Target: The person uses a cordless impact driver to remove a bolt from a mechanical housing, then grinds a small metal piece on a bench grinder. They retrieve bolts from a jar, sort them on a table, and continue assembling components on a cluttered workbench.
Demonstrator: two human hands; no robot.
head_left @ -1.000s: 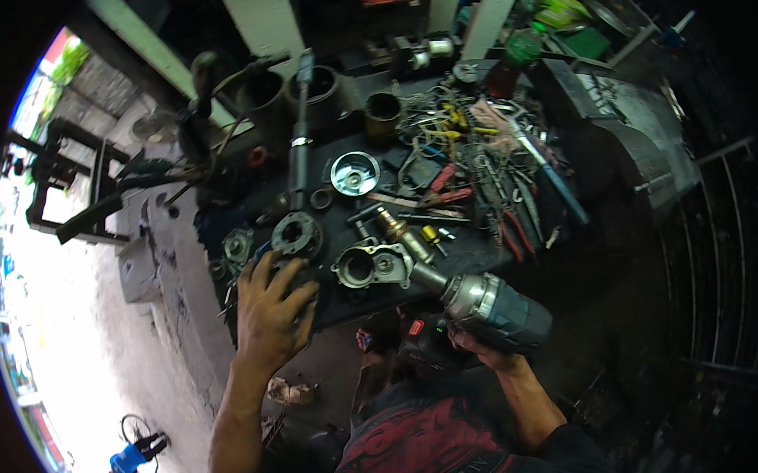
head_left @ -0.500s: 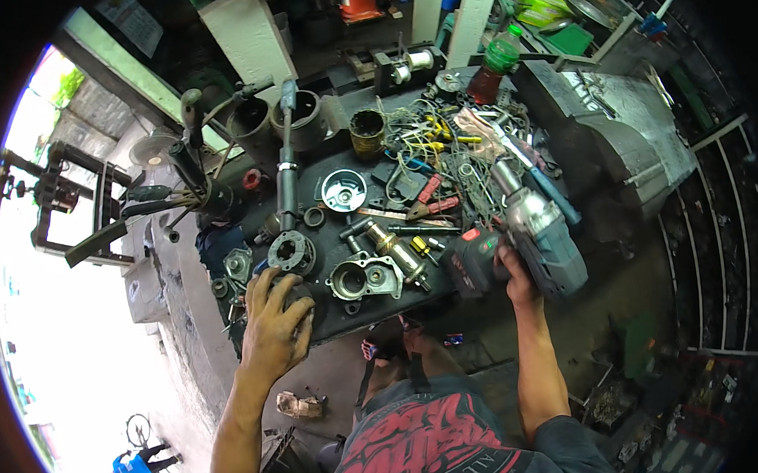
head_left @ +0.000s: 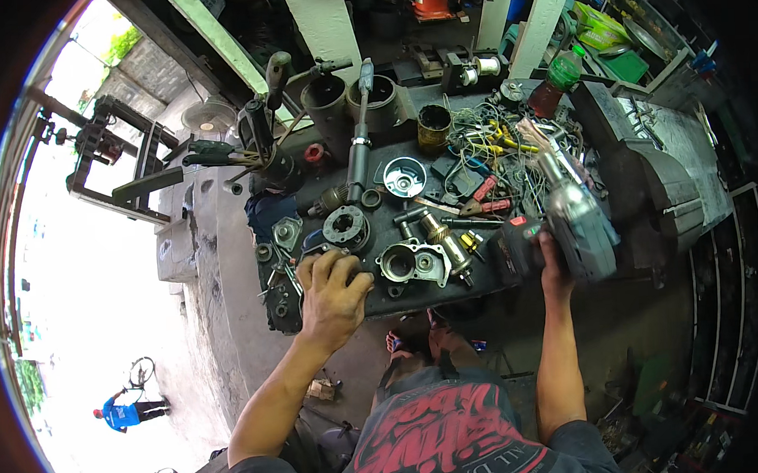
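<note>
Power tool [head_left: 585,238] swung right, away from metal housing [head_left: 415,259], now unobstructed. Right hand [head_left: 554,263]: fingers clamped on tool. Left hand [head_left: 334,291]: fingers curled, grip unclear.

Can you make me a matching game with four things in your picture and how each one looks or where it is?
Things:
1. Power tool
2. Bottle
3. Metal cup
4. Far-off person

Clues:
A. Round and silver
B. Wears a blue top
C. Green at its upper end, reddish below
D. Held in the right hand

Pairs: 1-D, 2-C, 3-A, 4-B
</note>
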